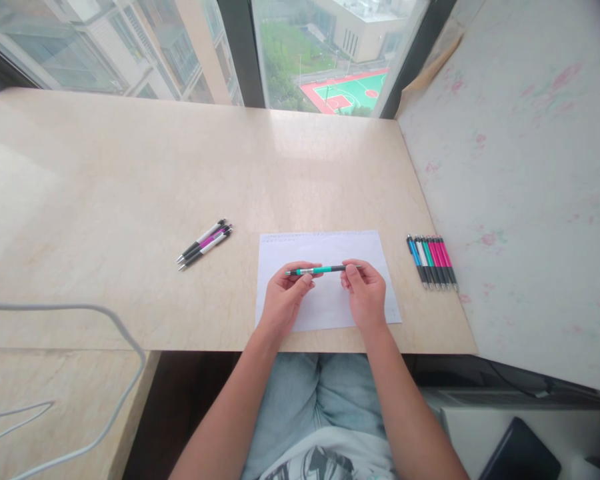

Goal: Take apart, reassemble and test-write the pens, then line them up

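Observation:
A green pen (325, 269) with a black grip is held level between both hands, above a white sheet of paper (325, 313). My left hand (286, 297) pinches its green end between thumb and fingers. At the black tip end, my right hand (366, 290) closes its thumb and fingers round the pen, hiding part of the tip. Faint marks run along the top edge of the paper. Left of the sheet lies a small group of pens (205, 245), white and purple with black grips. To the right, several pens (433, 262) in blue, white, green and pink lie side by side.
The beige stone-like tabletop (130, 173) reaches back to the window. A wall with flowered paper (520, 187) borders it on the right. A grey cable (130, 393) loops over the lower left. A dark flat object (523, 453) lies below the table at the right.

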